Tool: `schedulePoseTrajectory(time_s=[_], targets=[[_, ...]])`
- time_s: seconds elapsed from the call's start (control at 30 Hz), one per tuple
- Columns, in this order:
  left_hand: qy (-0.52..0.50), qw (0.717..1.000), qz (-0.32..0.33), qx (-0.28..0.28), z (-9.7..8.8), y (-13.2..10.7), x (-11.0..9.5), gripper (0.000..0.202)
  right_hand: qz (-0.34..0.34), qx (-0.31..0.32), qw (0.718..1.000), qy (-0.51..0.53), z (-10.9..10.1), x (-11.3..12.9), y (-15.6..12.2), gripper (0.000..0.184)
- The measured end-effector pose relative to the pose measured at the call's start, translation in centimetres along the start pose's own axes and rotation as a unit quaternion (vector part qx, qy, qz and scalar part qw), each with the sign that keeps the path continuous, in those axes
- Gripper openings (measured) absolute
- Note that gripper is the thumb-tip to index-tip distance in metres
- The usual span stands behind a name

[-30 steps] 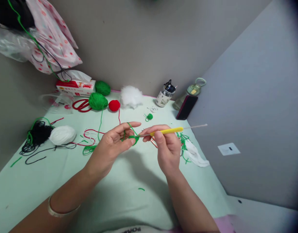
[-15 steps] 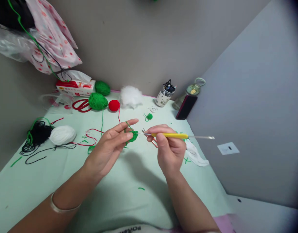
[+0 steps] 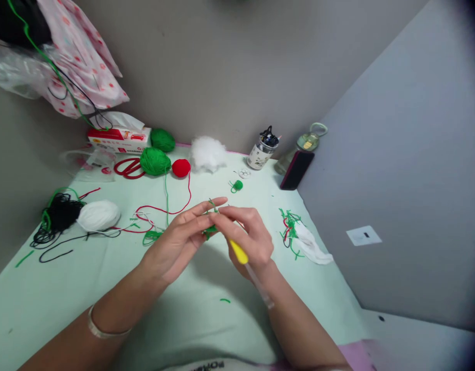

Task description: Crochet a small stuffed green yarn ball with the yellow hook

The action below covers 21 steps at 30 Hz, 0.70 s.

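My left hand (image 3: 179, 238) pinches a small green crochet piece (image 3: 210, 230), with green yarn running over its forefinger. My right hand (image 3: 249, 236) is closed on a yellow-handled crochet hook (image 3: 239, 252); the handle points back toward me and the hook's tip is at the green piece. The green strand leads away to a green yarn ball (image 3: 155, 161) at the back of the pale green table (image 3: 105, 288).
At the back lie a second green ball (image 3: 162, 139), a red ball (image 3: 181, 167), white stuffing (image 3: 208, 153), red scissors (image 3: 128, 167) and a tissue box (image 3: 118, 139). White yarn (image 3: 98, 215) and black yarn (image 3: 59, 215) sit left. A jar (image 3: 263, 151), phone (image 3: 297, 169) and yarn scraps (image 3: 291, 229) are right.
My right hand has swung the hook round: the handle pointed right before and now points toward me. The hand has closed in on the green piece in my left hand.
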State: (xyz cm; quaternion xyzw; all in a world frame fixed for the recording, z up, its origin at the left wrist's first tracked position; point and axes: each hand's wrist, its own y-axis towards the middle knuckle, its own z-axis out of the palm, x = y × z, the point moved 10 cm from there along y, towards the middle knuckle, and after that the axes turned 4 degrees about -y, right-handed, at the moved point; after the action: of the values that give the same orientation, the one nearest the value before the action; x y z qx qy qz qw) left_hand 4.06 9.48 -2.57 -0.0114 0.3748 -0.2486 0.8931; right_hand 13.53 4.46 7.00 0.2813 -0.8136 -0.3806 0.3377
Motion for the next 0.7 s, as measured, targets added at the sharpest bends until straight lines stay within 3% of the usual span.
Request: schedulePoseTrajectory(time_s=[0.1, 0.23, 0.33, 0.5, 0.6, 0.7], targets=[[-0.038, 0.999, -0.002, -0.005, -0.4, 0.2, -0.2, 0.027, 0.104, -0.036, 0.986, 0.129, -0.9, -2.3, 0.3, 0.026], [0.022, 0.999, 0.022, -0.006, -0.4, -0.1, -0.9, 0.031, 0.246, -0.05, 0.917, 0.311, 0.4, -5.1, -0.2, 0.017], [0.083, 0.996, 0.041, 0.009, 0.3, -0.3, -1.2, 0.03, 0.266, -0.021, 0.905, 0.333, 1.7, -5.2, -0.5, 0.015], [0.095, 0.993, 0.042, 0.05, 1.0, -0.2, -1.5, 0.026, 0.312, -0.044, 0.875, 0.368, 1.7, -6.3, -1.1, 0.015], [0.122, 0.991, 0.024, 0.041, 0.4, -0.2, -1.5, 0.03, 0.331, -0.04, 0.85, 0.408, 2.0, -6.8, -1.2, 0.016], [0.168, 0.985, 0.041, 0.017, -0.2, -0.3, -2.0, 0.032, 0.328, -0.03, 0.847, 0.416, 2.0, -6.7, -1.1, 0.019]])
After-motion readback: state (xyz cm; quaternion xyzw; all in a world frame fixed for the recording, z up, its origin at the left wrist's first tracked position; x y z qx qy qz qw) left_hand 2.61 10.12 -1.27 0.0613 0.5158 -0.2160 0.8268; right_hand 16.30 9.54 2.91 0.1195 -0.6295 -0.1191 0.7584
